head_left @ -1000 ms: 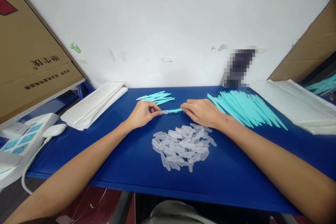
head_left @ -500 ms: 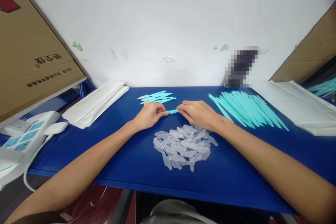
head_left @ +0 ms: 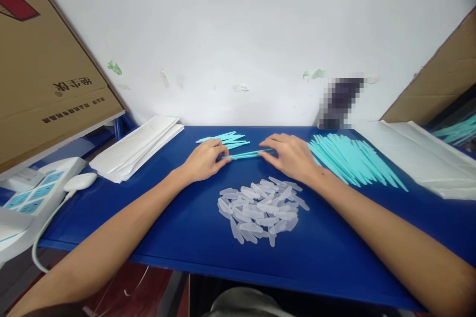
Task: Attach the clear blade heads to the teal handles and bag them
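Note:
My left hand [head_left: 208,159] pinches the left end of thin teal sticks [head_left: 243,154] between thumb and fingertips. At their right end my right hand [head_left: 288,156] has thumb and fingers apart, with the stick ends showing in the gap and the thumb tip at the sticks. Just behind my left hand lies a small group of teal sticks [head_left: 238,136]. A larger pile of teal sticks [head_left: 355,158] lies right of my right hand. In front of both hands is a heap of small translucent plastic pieces [head_left: 256,210], long and narrow in shape.
Folded white sheets [head_left: 137,148] lie at the left of the blue table [head_left: 178,237], and whitish plastic wrapping [head_left: 420,163] at the right. A power strip [head_left: 37,198] and a white cable plug [head_left: 80,183] sit at the left edge. Cardboard [head_left: 55,59] stands on the left side.
My hands have moved apart, showing more of the teal sticks between them. The right hand's fingers have spread, and the left hand has shifted slightly left. The view has tilted a little.

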A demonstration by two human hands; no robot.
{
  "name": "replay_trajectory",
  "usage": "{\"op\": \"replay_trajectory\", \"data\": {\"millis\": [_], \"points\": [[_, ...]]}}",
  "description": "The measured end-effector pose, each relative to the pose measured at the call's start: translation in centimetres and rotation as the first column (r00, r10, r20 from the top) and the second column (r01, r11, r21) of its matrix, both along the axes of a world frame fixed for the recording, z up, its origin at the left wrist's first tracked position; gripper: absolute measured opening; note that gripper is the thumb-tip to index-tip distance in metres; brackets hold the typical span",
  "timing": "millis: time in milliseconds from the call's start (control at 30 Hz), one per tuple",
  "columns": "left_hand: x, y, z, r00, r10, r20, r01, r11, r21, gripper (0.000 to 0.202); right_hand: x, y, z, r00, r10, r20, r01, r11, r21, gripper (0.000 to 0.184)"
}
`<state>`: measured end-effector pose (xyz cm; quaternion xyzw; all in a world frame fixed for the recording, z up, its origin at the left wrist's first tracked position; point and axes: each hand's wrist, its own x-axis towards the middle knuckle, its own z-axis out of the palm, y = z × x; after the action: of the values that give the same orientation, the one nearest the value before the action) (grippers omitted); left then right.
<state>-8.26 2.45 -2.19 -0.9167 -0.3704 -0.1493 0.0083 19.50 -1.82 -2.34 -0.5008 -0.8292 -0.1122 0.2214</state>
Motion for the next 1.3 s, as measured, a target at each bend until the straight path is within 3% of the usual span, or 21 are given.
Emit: {"op": "replay_trajectory", "data": {"millis": [167,267,367,533,667,767,867,967,1133,1200,1300], "points": [[-1.9,0.8,1.0,0.991,0.119,-0.064,-0.114,0.99,0.079,0.023,1.0,-0.3,0.5,0.97,-0.189,-0.151,0.193,0.981,0.012,0.038],[-2.5,0.9,1.4,0.981,0.161,-0.104,-0.151,0.984,0.096,0.025,1.0,-0.1,0.6,0.976,-0.185,-0.113,0.183,0.983,-0.023,0.033],[-2.6,0.9,1.5,0.975,0.2,-0.099,-0.192,0.978,0.08,0.042,0.9,0.3,0.5,0.986,-0.162,-0.031,0.16,0.986,-0.047,0.036],[-2.3,1.4,0.4,0.974,0.215,-0.067,-0.22,0.973,-0.072,0.084,0.6,0.4,0.5,0.981,-0.19,-0.03,0.185,0.973,-0.138,0.034],[-2.3,2.0,-0.4,0.968,0.216,-0.124,-0.239,0.947,-0.213,0.096,0.2,0.2,0.5,0.973,-0.208,-0.099,0.182,0.958,-0.221,0.029],[-1.9,1.9,-0.3,0.979,0.176,-0.106,-0.196,0.954,-0.226,0.09,0.0,0.0,0.6,0.978,-0.172,-0.116,0.138,0.956,-0.258,0.029],[-1.3,1.3,-0.2,0.991,0.111,-0.08,-0.126,0.969,-0.215,0.077,-0.3,0.2,0.8,0.994,-0.03,-0.106,0.002,0.967,-0.256,0.035],[-0.3,0.7,-0.5,0.997,0.055,-0.046,-0.063,0.976,-0.208,0.066,-0.9,1.1,1.1,0.993,0.108,-0.044,-0.116,0.957,-0.267,0.058],[0.8,0.1,-0.9,0.997,-0.003,0.073,0.019,0.977,-0.211,0.047,-3.0,4.5,2.1,0.98,0.188,0.06,-0.147,0.898,-0.415,0.087],[0.9,0.0,-1.1,0.992,0.021,0.121,0.008,0.974,-0.227,0.038,-4.3,5.7,2.9,0.964,0.233,0.131,-0.137,0.852,-0.505,0.087],[0.9,0.1,-1.3,0.972,0.055,0.228,0.0,0.973,-0.231,0.031,-6.5,6.7,4.3,0.935,0.271,0.226,-0.097,0.813,-0.573,0.072]]}}
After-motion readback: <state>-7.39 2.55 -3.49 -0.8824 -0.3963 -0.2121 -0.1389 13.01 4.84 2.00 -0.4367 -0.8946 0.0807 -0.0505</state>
